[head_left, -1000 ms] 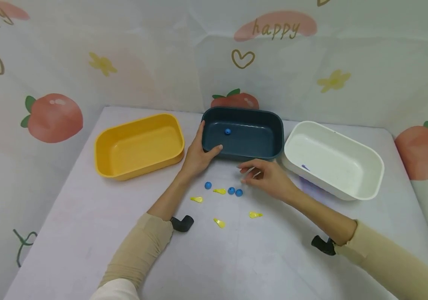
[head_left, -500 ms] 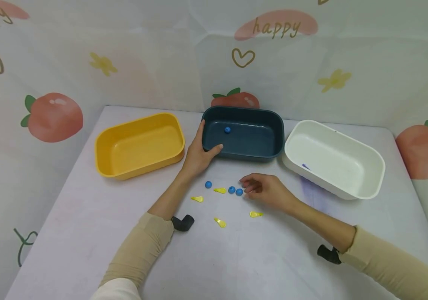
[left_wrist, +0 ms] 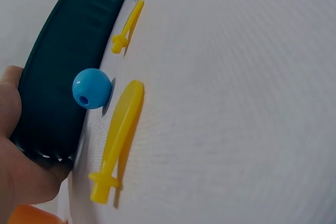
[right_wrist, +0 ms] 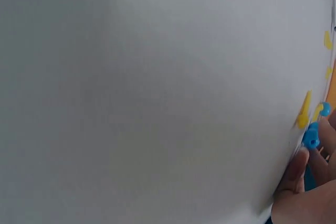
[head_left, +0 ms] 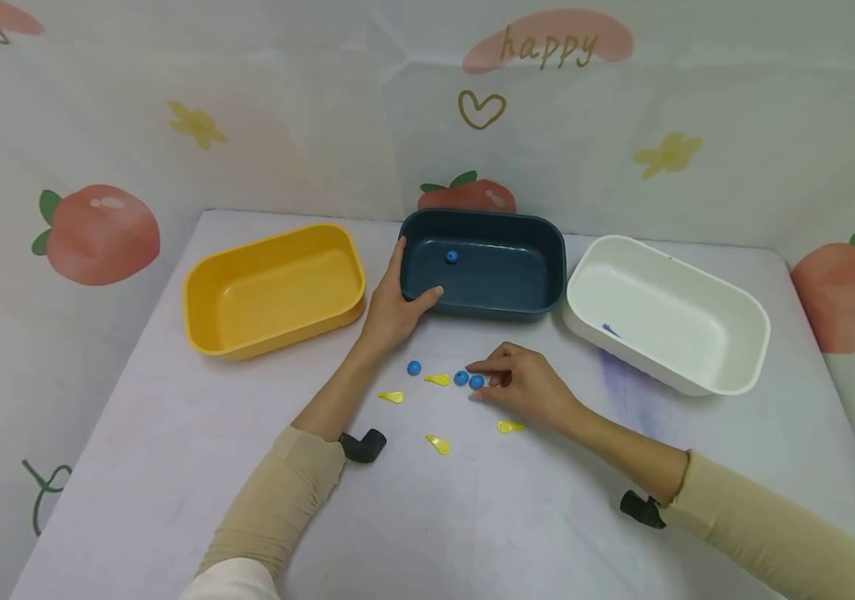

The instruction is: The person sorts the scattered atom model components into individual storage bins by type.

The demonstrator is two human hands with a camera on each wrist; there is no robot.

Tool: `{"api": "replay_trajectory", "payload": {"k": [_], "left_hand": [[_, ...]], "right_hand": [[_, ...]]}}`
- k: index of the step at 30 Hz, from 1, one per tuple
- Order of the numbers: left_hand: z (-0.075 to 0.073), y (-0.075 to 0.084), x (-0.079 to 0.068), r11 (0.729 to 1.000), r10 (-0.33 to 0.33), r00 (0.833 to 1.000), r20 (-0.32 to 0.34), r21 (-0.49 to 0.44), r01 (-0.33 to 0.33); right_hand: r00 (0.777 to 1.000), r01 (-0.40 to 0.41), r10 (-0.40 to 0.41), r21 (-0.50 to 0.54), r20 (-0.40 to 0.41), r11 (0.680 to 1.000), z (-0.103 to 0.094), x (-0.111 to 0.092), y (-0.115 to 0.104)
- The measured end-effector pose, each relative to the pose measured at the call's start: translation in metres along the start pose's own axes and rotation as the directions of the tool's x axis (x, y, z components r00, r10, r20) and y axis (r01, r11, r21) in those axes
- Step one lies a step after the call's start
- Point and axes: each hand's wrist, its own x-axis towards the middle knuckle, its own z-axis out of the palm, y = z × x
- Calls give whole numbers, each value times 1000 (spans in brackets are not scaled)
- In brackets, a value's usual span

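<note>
In the head view my left hand (head_left: 392, 315) holds the near left corner of a dark blue plastic bin (head_left: 483, 312), thumb over the front rim and fingers along its left side. One blue bead (head_left: 452, 257) lies inside that bin. My right hand (head_left: 532, 387) pinches a blue bead (head_left: 477, 382) on the table between thumb and index finger. A second blue bead (head_left: 461, 378) sits right beside it, and another blue bead (head_left: 414, 367) is farther left. Around them lie several small yellow plastic pieces, flat and paddle-shaped, one yellow piece (left_wrist: 122, 129) large in the left wrist view.
A yellow bin (head_left: 277, 333) stands to the left of the dark blue one. On the right is a white bin (head_left: 637, 367) with a small purple mark or piece (head_left: 611, 330) inside. The white tablecloth (head_left: 472, 533) meets a printed backdrop (head_left: 307, 133) at the back.
My right hand has come down toward me from near the bin's front and its thumb and index finger have closed about a bead. My left hand stays on the dark blue bin.
</note>
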Motion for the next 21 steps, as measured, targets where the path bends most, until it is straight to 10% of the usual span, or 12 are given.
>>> {"api": "replay_trajectory", "payload": {"k": [9,21], "left_hand": [[-1,0,0,1000,2,1000,4,4,-2],[0,0,0,1000,7,1000,-3,-4,-7]], "right_hand": [[998,8,-10,-24,-65,1000,6,-2,0],[997,58,-59,13,47,998,-10,-1,2]]}}
